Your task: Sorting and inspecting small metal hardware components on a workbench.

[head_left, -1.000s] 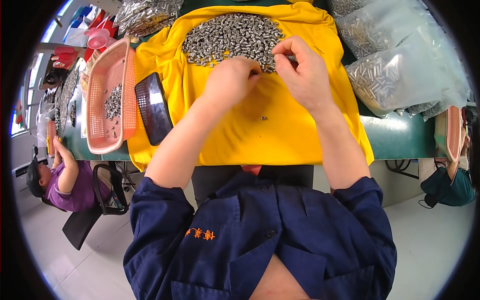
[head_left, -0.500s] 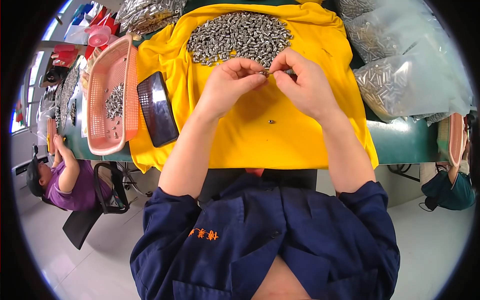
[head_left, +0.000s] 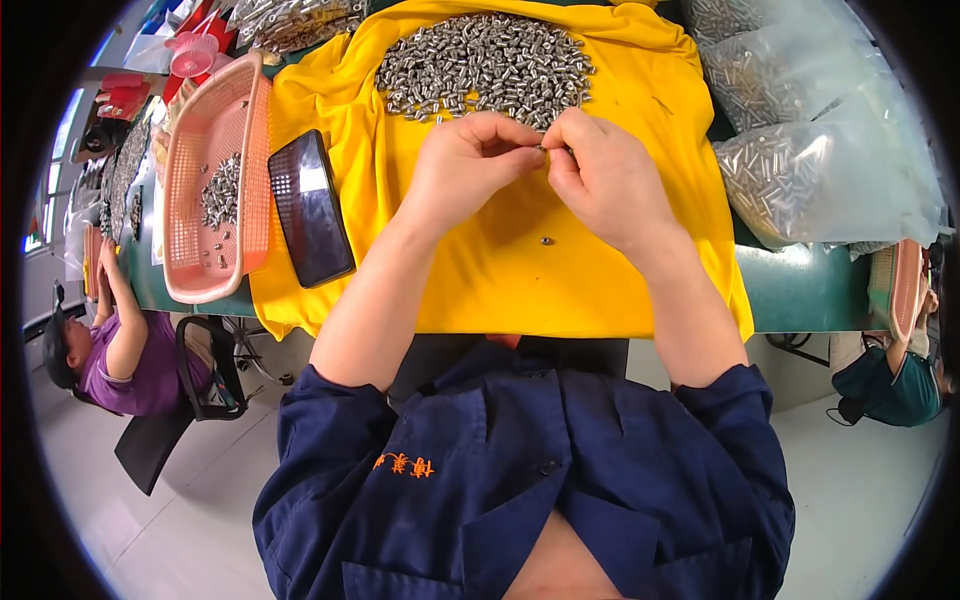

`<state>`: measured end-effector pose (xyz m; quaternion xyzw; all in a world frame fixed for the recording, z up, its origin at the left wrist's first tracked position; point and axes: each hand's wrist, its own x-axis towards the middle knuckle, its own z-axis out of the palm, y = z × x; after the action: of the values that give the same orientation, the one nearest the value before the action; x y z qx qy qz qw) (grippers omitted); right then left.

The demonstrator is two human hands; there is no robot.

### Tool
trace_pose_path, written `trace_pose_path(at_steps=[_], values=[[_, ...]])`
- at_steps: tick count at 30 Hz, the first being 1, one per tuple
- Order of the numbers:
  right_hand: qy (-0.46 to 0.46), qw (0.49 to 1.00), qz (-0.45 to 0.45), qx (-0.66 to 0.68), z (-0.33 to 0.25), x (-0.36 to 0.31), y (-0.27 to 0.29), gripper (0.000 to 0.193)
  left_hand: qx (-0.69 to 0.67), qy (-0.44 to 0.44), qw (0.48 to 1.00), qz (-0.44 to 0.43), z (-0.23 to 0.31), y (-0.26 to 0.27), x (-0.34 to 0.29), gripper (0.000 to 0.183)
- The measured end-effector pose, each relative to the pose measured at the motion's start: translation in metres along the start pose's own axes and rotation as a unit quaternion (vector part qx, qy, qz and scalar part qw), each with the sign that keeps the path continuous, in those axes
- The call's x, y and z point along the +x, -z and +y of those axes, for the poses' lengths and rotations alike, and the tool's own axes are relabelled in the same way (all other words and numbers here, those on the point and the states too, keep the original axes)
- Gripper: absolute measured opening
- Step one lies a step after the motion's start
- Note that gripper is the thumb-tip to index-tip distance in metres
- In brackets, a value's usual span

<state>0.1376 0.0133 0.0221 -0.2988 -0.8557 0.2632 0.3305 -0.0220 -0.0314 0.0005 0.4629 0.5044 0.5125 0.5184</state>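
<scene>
My left hand [head_left: 474,165] and my right hand [head_left: 598,172] meet over a yellow cloth [head_left: 480,290], just in front of a heap of small metal cylinders [head_left: 485,65]. Both hands are closed in a pinch, thumb against forefinger, with the fingertips touching. A tiny metal part [head_left: 542,149] shows between the tips, mostly covered by the fingers; it resembles the pieces in the heap. One loose metal cylinder [head_left: 547,241] lies by itself on the cloth, nearer to me than my hands.
A pink plastic basket [head_left: 254,190] with some metal pieces [head_left: 222,190] stands at left, beside a black phone-like slab [head_left: 310,208]. Clear bags of metal tubes [head_left: 770,180] fill the right side of the green table [head_left: 805,295]. Seated people [head_left: 140,360] work on either side.
My fingertips have drawn closer together and now hide more of the small metal part. The whole view has shifted slightly; the heap and the loose cylinder lie as before.
</scene>
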Motion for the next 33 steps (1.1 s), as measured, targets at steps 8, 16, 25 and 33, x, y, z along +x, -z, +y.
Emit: trace_pose_path(at_steps=[8,16,25,33], values=[[-0.067,0.998,0.006,0.009,-0.002,0.000,0.003,0.008,0.267,-0.064,0.960,0.060,-0.001,0.003,0.005,0.018],[-0.132,0.972,0.019,0.194,-0.003,0.000,0.004,0.007,-0.137,0.048,0.989,0.008,-0.004,0.008,0.002,0.018],[-0.110,0.964,0.031,0.239,-0.001,0.000,0.001,0.007,-0.269,0.079,0.959,-0.025,-0.003,0.004,-0.001,0.019],[-0.068,0.989,0.022,0.129,-0.005,-0.001,0.001,0.005,-0.238,0.047,0.970,-0.014,-0.007,0.002,0.000,0.013]])
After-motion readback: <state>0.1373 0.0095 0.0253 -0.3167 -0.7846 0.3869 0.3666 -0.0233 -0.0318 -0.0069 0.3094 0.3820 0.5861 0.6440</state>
